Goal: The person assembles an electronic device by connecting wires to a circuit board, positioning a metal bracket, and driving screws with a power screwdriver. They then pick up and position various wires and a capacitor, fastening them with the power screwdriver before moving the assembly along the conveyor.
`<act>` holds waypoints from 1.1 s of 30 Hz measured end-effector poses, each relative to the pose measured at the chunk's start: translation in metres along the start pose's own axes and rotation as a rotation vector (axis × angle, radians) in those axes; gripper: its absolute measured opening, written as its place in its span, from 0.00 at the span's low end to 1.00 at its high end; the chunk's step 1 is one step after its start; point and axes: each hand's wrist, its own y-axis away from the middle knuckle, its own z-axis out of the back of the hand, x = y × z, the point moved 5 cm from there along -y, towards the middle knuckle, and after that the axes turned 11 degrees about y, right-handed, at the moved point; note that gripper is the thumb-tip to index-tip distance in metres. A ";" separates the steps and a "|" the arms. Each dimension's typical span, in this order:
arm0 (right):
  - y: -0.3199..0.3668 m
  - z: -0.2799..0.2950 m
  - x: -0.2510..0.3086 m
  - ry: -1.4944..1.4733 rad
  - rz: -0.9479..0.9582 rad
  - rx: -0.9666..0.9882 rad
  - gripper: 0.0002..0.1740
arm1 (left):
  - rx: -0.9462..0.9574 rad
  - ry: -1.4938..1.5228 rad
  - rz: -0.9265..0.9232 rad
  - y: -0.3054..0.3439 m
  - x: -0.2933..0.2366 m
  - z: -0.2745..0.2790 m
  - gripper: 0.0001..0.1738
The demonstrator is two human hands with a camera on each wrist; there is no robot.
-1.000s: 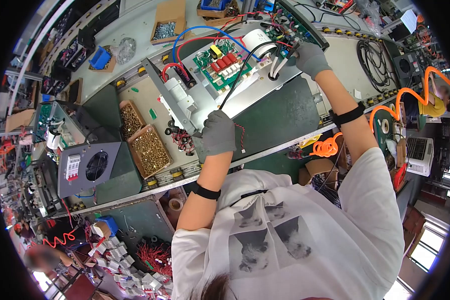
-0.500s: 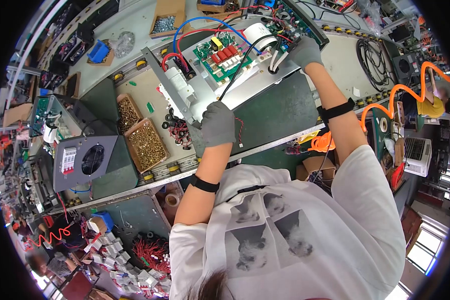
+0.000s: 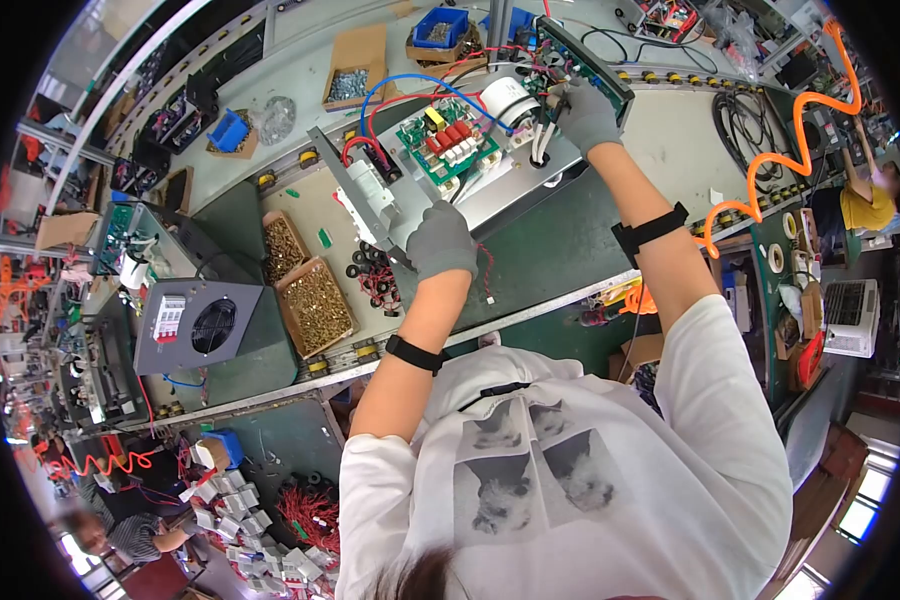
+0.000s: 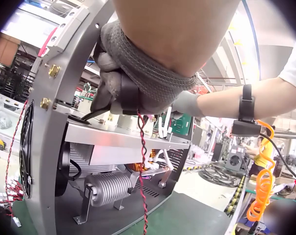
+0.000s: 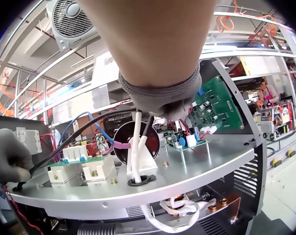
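Observation:
In the head view, an open metal power-unit chassis (image 3: 495, 213) lies on the bench, carrying a green circuit board (image 3: 445, 140) and a white cylinder (image 3: 510, 103). My gloved left hand (image 3: 442, 242) is at its near left edge. There it grips a black ring (image 4: 129, 94), from which a red-and-black twisted wire (image 4: 142, 169) hangs, together with a black cable (image 5: 65, 147). My gloved right hand (image 3: 587, 115) curls around the upper ends of white-sleeved cables (image 5: 136, 142), which rise through a black grommet (image 5: 142, 180) in the metal plate. Its fingertips are partly hidden.
Two cardboard boxes of brass fasteners (image 3: 315, 310) stand left of the chassis, with black rings on twisted wires (image 3: 378, 282) near them. Another grey unit with a fan (image 3: 200, 325) sits further left. An orange coiled hose (image 3: 770, 160) hangs at the right.
My right hand has come left relative to the chassis, and the white-sleeved cables stand more upright. My left hand stays at the near left edge. The whole head view has shifted slightly.

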 end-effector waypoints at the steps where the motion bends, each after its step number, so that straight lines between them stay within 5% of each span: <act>1: -0.002 0.004 0.001 -0.019 0.016 -0.060 0.08 | -0.006 -0.004 -0.004 0.000 0.001 0.001 0.20; 9: -0.006 0.014 0.016 0.089 0.083 -0.029 0.19 | -0.006 -0.001 -0.033 -0.001 0.005 -0.003 0.20; 11: -0.008 0.015 0.019 0.163 0.269 0.101 0.18 | -0.006 0.011 -0.040 0.003 0.002 0.000 0.21; 13: -0.012 -0.022 -0.006 0.127 0.332 -0.185 0.17 | 0.002 0.031 -0.040 -0.001 0.005 -0.005 0.22; 15: -0.010 -0.016 -0.012 -0.013 0.195 -0.017 0.15 | -0.013 0.021 -0.059 0.001 0.003 -0.003 0.21; 23: -0.007 0.012 0.007 -0.155 0.195 0.129 0.16 | -0.041 -0.032 -0.027 0.004 0.000 0.005 0.14; 25: 0.003 0.032 0.010 -0.329 0.353 -0.262 0.20 | -0.047 -0.037 -0.070 0.003 0.002 0.002 0.14; 27: 0.001 0.024 0.010 -0.444 0.341 -0.283 0.23 | -0.064 -0.031 -0.078 0.002 0.003 0.002 0.13; 29: -0.009 0.003 -0.003 -0.579 0.223 0.008 0.22 | -0.047 -0.032 -0.099 -0.002 -0.003 0.005 0.14; 30: -0.014 -0.051 -0.022 -0.774 0.261 -0.036 0.23 | -0.071 -0.026 -0.099 0.003 0.001 0.001 0.13; 31: -0.014 -0.073 -0.026 -0.986 0.118 0.038 0.22 | -0.094 0.023 -0.112 0.003 0.003 0.001 0.13; 32: -0.016 -0.086 -0.029 -1.354 -0.138 0.334 0.18 | -0.083 0.072 -0.047 0.001 0.006 -0.003 0.12; 33: -0.019 -0.087 -0.032 -0.777 0.031 0.156 0.20 | -0.107 0.044 -0.099 -0.001 0.007 -0.007 0.13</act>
